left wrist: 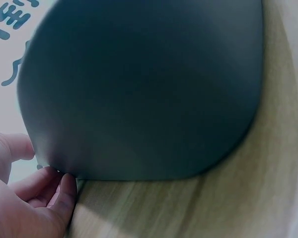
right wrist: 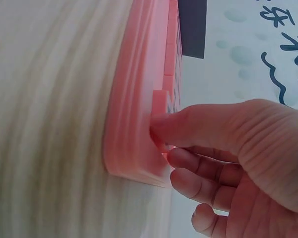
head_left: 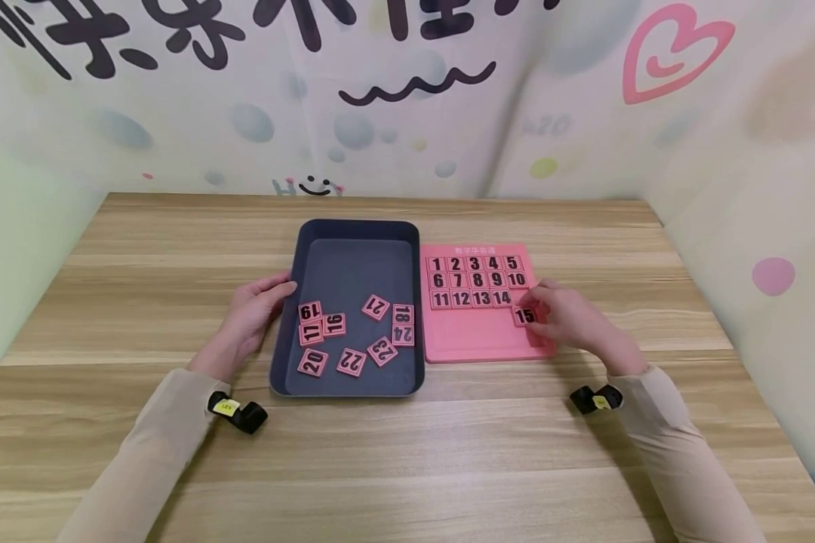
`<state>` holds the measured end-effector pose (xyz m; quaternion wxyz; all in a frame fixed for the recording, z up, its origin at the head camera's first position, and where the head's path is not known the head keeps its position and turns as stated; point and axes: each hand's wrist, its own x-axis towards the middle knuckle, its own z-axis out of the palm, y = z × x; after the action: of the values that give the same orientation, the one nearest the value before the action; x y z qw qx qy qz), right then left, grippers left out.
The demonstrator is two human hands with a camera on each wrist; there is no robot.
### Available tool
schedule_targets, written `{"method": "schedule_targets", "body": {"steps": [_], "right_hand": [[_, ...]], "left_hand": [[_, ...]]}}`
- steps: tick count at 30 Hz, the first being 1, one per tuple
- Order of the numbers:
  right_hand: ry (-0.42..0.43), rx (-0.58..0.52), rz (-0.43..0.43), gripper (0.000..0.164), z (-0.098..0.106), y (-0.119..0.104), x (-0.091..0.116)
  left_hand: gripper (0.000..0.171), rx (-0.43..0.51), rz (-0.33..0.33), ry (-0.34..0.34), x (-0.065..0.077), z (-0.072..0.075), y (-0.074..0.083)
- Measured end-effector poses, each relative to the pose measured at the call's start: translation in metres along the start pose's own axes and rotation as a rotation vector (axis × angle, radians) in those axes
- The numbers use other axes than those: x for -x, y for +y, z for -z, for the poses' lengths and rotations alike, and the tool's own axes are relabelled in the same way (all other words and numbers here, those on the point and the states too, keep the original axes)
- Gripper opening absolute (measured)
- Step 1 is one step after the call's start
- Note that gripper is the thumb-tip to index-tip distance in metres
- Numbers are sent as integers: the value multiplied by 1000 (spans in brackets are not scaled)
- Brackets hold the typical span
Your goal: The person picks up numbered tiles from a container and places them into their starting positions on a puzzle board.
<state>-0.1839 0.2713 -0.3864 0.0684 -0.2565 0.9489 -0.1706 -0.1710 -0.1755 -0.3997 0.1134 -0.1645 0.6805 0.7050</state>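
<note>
My left hand (head_left: 253,315) grips the left rim of a dark grey tray (head_left: 356,260), its thumb and fingers meeting at the edge in the left wrist view. Inside the tray lie several loose pink number tiles, among them tile 21 (head_left: 376,307) and tile 20 (head_left: 312,363). On the right, a pink number puzzle board (head_left: 472,339) holds three rows of tiles, 1 through 14 in order. My right hand (head_left: 570,317) pinches tile 15 (head_left: 524,316) between thumb and fingers, just below the gap right of tile 14 (head_left: 501,298). Its fingertips overlap the board's right edge.
The tray and board stand side by side on a wooden table (head_left: 380,460). Behind them hangs a printed backdrop (head_left: 414,143) with dark lettering. A black strap with a small camera (head_left: 598,398) sits on each wrist.
</note>
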Motion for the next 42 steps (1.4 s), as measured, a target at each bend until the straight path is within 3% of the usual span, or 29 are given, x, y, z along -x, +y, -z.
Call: {"method": "schedule_targets", "body": {"steps": [10, 22, 31, 38, 42], "right_hand": [[14, 8, 8, 25, 5, -4, 0], [80, -88, -61, 21, 3, 0, -15], [43, -125, -136, 18, 6, 3, -23], [36, -164, -127, 20, 4, 5, -19], [75, -182, -93, 20, 4, 4, -20]], "left_hand": [[52, 19, -9, 9, 1, 2, -1], [52, 26, -11, 20, 3, 3, -1], [54, 10, -17, 8, 2, 4, 1], [53, 3, -24, -8, 0, 1, 0], [51, -6, -26, -2, -1, 1, 0]]}}
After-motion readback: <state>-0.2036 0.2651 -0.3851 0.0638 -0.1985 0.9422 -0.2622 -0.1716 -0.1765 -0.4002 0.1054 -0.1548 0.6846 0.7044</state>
